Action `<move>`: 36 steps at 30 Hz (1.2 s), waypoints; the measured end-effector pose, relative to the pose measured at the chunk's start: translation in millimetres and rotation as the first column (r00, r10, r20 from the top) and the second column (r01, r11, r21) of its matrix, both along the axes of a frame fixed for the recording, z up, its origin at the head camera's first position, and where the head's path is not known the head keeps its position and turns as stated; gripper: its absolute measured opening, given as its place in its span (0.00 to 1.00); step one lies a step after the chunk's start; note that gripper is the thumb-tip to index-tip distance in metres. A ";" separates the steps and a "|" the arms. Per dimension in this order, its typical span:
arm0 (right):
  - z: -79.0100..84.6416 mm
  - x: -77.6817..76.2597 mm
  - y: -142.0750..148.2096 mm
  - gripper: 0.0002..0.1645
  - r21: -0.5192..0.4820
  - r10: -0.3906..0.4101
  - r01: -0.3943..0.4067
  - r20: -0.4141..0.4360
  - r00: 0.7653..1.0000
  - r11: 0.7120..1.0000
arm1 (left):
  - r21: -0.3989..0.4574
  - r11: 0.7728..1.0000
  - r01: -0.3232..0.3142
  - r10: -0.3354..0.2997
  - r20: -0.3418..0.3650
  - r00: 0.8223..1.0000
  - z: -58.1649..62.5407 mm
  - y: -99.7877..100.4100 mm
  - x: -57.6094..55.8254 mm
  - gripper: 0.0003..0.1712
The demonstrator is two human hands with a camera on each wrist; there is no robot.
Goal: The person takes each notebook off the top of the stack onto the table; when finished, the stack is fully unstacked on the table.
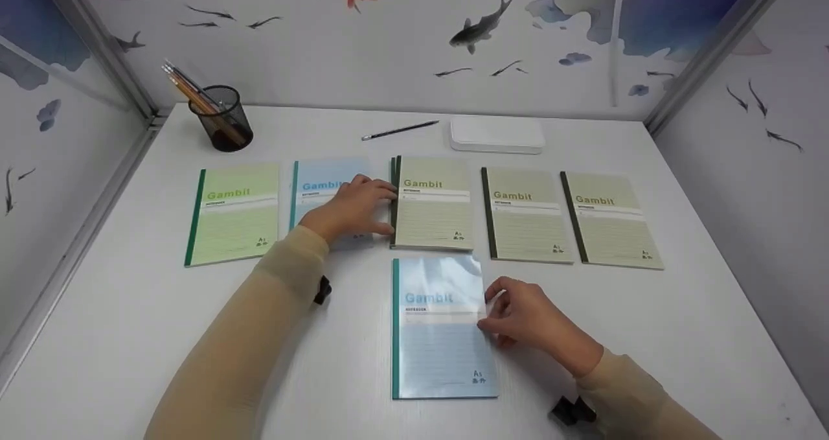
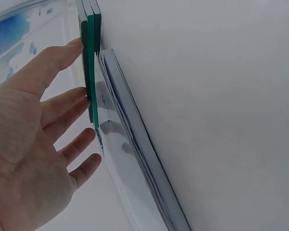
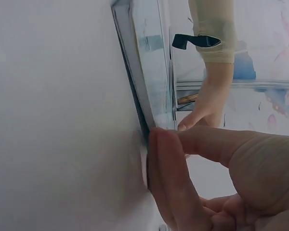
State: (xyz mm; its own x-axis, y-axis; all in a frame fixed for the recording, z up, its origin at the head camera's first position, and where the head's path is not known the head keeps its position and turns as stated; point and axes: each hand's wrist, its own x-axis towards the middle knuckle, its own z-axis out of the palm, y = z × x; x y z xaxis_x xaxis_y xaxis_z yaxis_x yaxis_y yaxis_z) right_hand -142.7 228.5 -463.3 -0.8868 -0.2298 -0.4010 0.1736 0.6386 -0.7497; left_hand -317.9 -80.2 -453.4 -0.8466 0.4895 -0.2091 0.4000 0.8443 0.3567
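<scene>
At the front of the table lies a blue notebook [image 1: 443,356] with a green spine. My right hand [image 1: 528,317] pinches its right edge, thumb on the cover; the right wrist view shows the fingertips [image 3: 166,139] at the notebook's corner. In the middle of the back row is a small stack of olive notebooks [image 1: 434,223] with dark spines, its layers slightly offset. My left hand [image 1: 353,207] touches the spine side of this stack with extended fingers and thumb. Another blue notebook [image 1: 333,171] lies beneath that hand, partly covered by it.
A green notebook [image 1: 236,216] lies at the left of the row. Two olive notebooks [image 1: 528,223] [image 1: 612,226] lie to the right. Behind stand a mesh pen cup [image 1: 227,126] with pencils, a loose pencil [image 1: 401,130] and a white case [image 1: 497,134].
</scene>
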 end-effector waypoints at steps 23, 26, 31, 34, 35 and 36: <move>14.2 -76.7 0.8 0.15 -0.060 0.025 -0.036 -0.177 0.984 0.998 | 0.042 0.999 -0.029 0.029 0.005 1.000 2.0 2.6 2.5 0.42; 15.3 -94.6 -0.4 0.17 -0.088 -0.040 0.023 -0.191 0.981 0.996 | 0.027 1.000 -0.014 0.014 -0.007 1.000 2.3 2.6 1.1 0.41; 14.1 -120.3 -4.2 0.22 -0.104 -0.125 0.106 -0.198 0.972 0.989 | 0.020 1.000 -0.012 0.012 -0.009 1.000 3.0 2.1 0.6 0.41; 11.4 -132.6 -5.5 0.26 -0.093 -0.156 0.140 -0.197 0.968 0.986 | 0.023 0.999 -0.024 0.024 -0.002 1.000 3.3 1.7 1.6 0.42; 10.2 -136.6 -5.6 0.27 -0.092 -0.169 0.154 -0.189 0.967 0.984 | 0.024 0.999 -0.026 0.026 -0.003 1.000 3.1 1.6 1.6 0.42; 9.0 -140.5 -5.6 0.28 -0.087 -0.182 0.168 -0.178 0.967 0.982 | 0.024 0.999 -0.028 0.028 -0.004 1.000 3.0 1.5 1.7 0.42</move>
